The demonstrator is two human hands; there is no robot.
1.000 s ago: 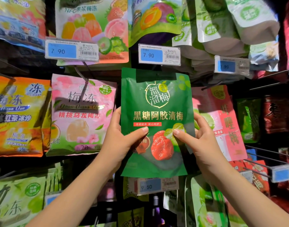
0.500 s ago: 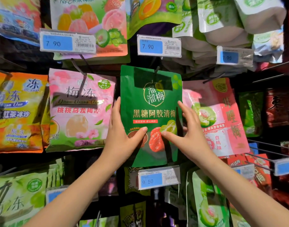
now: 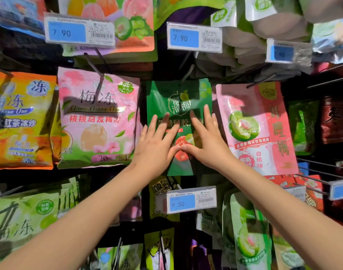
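A dark green snack pouch (image 3: 162, 96) with gold lettering and a picture of red plums hangs on a metal display hook (image 3: 186, 74) in the middle of the rack. My left hand (image 3: 157, 145) lies flat on the pouch's lower left, fingers straight and spread. My right hand (image 3: 204, 140) lies flat on its lower right in the same way. The two thumbs touch tip to tip over the plum picture. Both hands cover much of the pouch's lower half.
A pink pouch (image 3: 98, 117) hangs to the left and a pink and red pouch (image 3: 258, 129) to the right. An orange pouch (image 3: 20, 121) is at far left. Price tags read 7.90 (image 3: 194, 38) above and 9.50 (image 3: 191, 199) below. Bare hooks (image 3: 320, 170) jut out at right.
The green pouch has gone from held in front of the rack back onto its hook. Both hands let go of its sides and now press flat on its front.
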